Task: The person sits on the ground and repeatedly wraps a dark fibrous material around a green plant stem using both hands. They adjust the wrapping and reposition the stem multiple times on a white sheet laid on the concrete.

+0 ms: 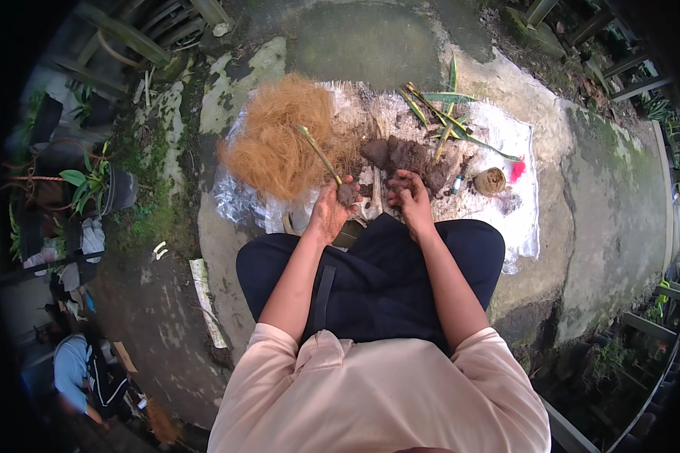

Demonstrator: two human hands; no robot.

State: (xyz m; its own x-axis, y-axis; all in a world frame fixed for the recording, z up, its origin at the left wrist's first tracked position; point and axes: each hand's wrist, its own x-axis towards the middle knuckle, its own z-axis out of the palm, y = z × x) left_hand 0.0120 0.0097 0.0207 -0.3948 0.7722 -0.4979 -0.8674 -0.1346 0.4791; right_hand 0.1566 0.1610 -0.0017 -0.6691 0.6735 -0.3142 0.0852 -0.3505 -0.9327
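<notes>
Clenched around a soil clump (347, 193) with a green plant stem (317, 153), left hand (331, 211); right hand (409, 195) rests loose, soiled, at three o'clock. Clump looks crumbly: cradle from beneath

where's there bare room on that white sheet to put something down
Bare sheet lies at the far right edge, beyond the green leaves and red item, and right of the small round ball. The middle is crowded: brown fibre pile, soil heap, left hand and right hand.
</notes>
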